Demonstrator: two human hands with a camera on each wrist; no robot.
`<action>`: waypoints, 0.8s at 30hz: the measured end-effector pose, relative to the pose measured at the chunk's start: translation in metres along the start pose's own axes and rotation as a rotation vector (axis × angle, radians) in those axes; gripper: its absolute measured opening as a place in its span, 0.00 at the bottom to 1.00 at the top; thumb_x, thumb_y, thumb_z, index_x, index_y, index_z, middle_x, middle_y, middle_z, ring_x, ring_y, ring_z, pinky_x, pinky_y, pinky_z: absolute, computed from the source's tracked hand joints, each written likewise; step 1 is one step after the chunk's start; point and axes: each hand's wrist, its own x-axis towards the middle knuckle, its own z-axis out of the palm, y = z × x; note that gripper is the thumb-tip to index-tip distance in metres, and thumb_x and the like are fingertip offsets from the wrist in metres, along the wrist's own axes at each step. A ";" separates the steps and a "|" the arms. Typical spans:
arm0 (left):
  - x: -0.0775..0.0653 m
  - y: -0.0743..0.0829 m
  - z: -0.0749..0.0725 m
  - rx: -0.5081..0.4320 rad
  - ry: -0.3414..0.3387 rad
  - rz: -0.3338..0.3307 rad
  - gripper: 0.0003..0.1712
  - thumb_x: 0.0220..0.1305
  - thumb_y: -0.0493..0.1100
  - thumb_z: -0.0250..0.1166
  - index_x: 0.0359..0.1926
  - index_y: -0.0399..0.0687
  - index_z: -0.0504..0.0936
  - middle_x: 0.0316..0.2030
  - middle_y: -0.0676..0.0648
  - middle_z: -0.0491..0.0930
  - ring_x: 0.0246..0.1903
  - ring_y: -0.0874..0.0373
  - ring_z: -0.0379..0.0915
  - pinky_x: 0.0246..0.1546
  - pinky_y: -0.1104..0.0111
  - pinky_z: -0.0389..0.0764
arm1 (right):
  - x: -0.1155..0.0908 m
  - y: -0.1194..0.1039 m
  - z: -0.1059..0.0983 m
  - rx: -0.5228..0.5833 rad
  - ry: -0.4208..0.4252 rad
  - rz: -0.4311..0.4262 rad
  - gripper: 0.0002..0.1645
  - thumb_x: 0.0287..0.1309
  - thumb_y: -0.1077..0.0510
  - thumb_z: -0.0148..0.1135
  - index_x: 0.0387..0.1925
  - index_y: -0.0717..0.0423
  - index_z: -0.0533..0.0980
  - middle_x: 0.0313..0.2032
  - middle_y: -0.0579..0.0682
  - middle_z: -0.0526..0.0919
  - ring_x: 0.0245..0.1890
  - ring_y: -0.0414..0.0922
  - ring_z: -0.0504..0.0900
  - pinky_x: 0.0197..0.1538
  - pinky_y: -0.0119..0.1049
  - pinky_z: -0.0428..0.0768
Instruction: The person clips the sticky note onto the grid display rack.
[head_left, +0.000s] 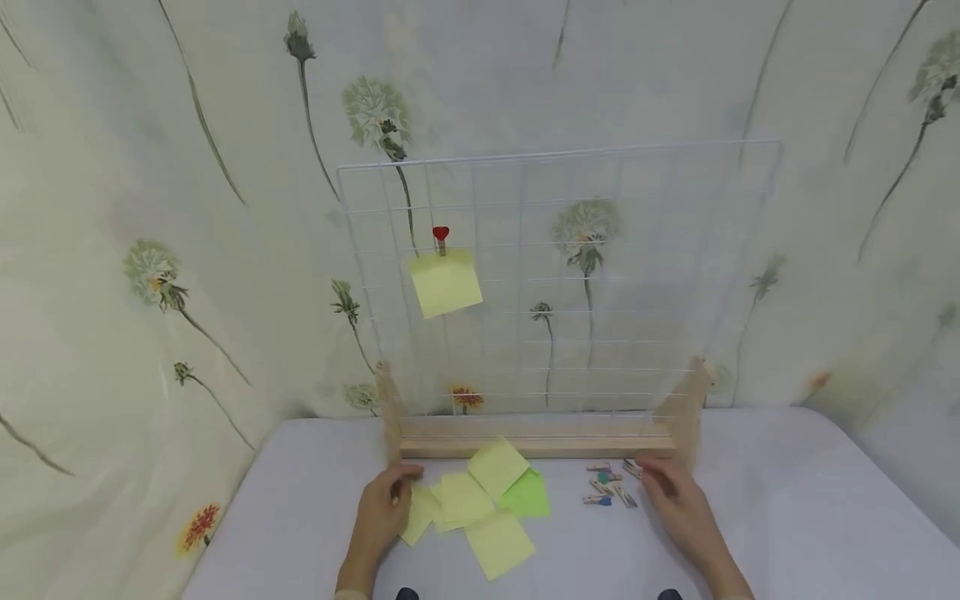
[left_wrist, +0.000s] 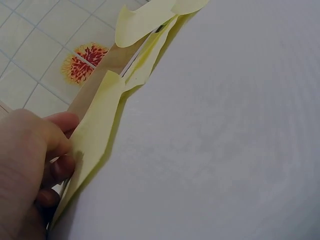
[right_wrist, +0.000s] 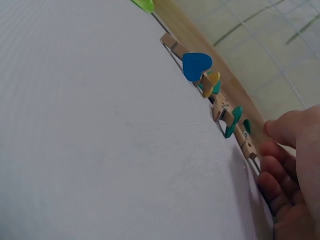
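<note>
My left hand rests on the table beside the leftmost yellow sticky note, its fingers loosely curled. In the left wrist view the fingers lie against or just behind that note's edge; I cannot tell if they touch it. Several more yellow sticky notes and a green sticky note lie overlapping to its right. My right hand rests with relaxed fingers beside several small wooden clothespins with coloured hearts. Its fingertips are close to the nearest clothespin, and no clothespin shows within its grasp.
A white wire grid stands upright behind the hands on a wooden base. One yellow sticky note hangs on its upper left, under a clothespin with a red heart. Flower-patterned cloth covers the wall behind the white table.
</note>
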 end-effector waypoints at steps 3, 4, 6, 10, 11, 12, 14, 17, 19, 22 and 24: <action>0.002 -0.001 -0.001 -0.006 0.026 0.028 0.15 0.60 0.32 0.59 0.40 0.56 0.83 0.41 0.57 0.84 0.44 0.59 0.79 0.45 0.63 0.79 | 0.001 -0.002 0.003 -0.025 0.019 -0.037 0.18 0.67 0.50 0.52 0.55 0.49 0.74 0.51 0.49 0.78 0.49 0.39 0.74 0.48 0.25 0.73; 0.002 -0.001 -0.001 -0.007 0.026 0.031 0.15 0.60 0.32 0.59 0.40 0.57 0.83 0.40 0.57 0.84 0.43 0.59 0.79 0.44 0.64 0.79 | 0.002 -0.003 0.003 -0.034 0.032 -0.044 0.17 0.66 0.51 0.53 0.54 0.50 0.74 0.50 0.49 0.78 0.47 0.38 0.74 0.47 0.26 0.73; 0.002 0.000 -0.002 -0.006 0.019 0.032 0.15 0.60 0.32 0.59 0.40 0.57 0.83 0.39 0.57 0.84 0.42 0.60 0.79 0.43 0.66 0.78 | 0.001 -0.005 0.005 -0.060 0.051 -0.045 0.17 0.65 0.54 0.55 0.53 0.51 0.75 0.47 0.49 0.78 0.43 0.34 0.74 0.45 0.26 0.74; 0.001 0.000 -0.001 0.014 0.017 0.014 0.14 0.59 0.32 0.60 0.38 0.57 0.83 0.38 0.57 0.84 0.39 0.62 0.78 0.41 0.68 0.78 | -0.002 -0.006 0.008 -0.087 0.052 -0.042 0.18 0.62 0.58 0.57 0.53 0.53 0.75 0.44 0.48 0.76 0.39 0.32 0.73 0.43 0.28 0.76; 0.002 0.000 -0.002 0.019 0.018 0.011 0.14 0.59 0.32 0.60 0.38 0.57 0.83 0.38 0.57 0.84 0.38 0.63 0.77 0.40 0.68 0.77 | -0.002 -0.007 0.009 -0.095 0.051 -0.036 0.18 0.62 0.58 0.58 0.53 0.53 0.75 0.44 0.47 0.76 0.39 0.32 0.73 0.43 0.29 0.76; 0.002 0.000 -0.002 0.022 0.018 0.005 0.14 0.59 0.32 0.60 0.38 0.57 0.83 0.37 0.58 0.84 0.37 0.64 0.77 0.40 0.69 0.77 | -0.002 -0.007 0.010 -0.099 0.050 -0.033 0.18 0.61 0.58 0.58 0.53 0.53 0.75 0.43 0.47 0.76 0.39 0.32 0.73 0.44 0.29 0.76; 0.003 0.000 -0.001 0.028 0.012 -0.014 0.13 0.59 0.34 0.60 0.38 0.59 0.83 0.36 0.59 0.83 0.36 0.65 0.76 0.39 0.70 0.77 | -0.002 -0.007 0.010 -0.104 0.052 -0.032 0.18 0.61 0.59 0.59 0.53 0.53 0.76 0.43 0.47 0.76 0.39 0.34 0.74 0.44 0.30 0.76; 0.004 -0.001 -0.001 0.036 -0.001 -0.029 0.12 0.59 0.36 0.61 0.38 0.61 0.82 0.34 0.61 0.83 0.33 0.67 0.73 0.37 0.72 0.75 | -0.002 -0.008 0.010 -0.113 0.056 -0.038 0.17 0.60 0.58 0.59 0.52 0.53 0.77 0.43 0.47 0.76 0.39 0.37 0.75 0.43 0.30 0.77; 0.003 -0.001 -0.001 0.042 -0.006 -0.037 0.12 0.60 0.37 0.61 0.37 0.62 0.82 0.33 0.62 0.82 0.32 0.68 0.72 0.35 0.73 0.74 | -0.001 -0.008 0.009 -0.110 0.052 -0.039 0.17 0.61 0.58 0.59 0.52 0.53 0.77 0.43 0.48 0.76 0.39 0.38 0.76 0.43 0.31 0.77; 0.002 0.000 -0.001 0.035 -0.007 -0.050 0.12 0.59 0.37 0.62 0.36 0.63 0.82 0.33 0.62 0.82 0.31 0.68 0.72 0.35 0.73 0.74 | -0.001 -0.010 0.007 -0.101 0.037 -0.034 0.17 0.62 0.57 0.58 0.52 0.54 0.77 0.44 0.48 0.76 0.40 0.38 0.76 0.42 0.30 0.77; 0.002 0.000 0.000 0.027 -0.007 -0.067 0.12 0.59 0.37 0.62 0.36 0.63 0.82 0.33 0.62 0.82 0.32 0.68 0.72 0.36 0.73 0.74 | -0.001 -0.010 0.006 -0.104 0.035 -0.035 0.16 0.61 0.58 0.58 0.51 0.53 0.77 0.44 0.48 0.76 0.39 0.38 0.76 0.42 0.30 0.77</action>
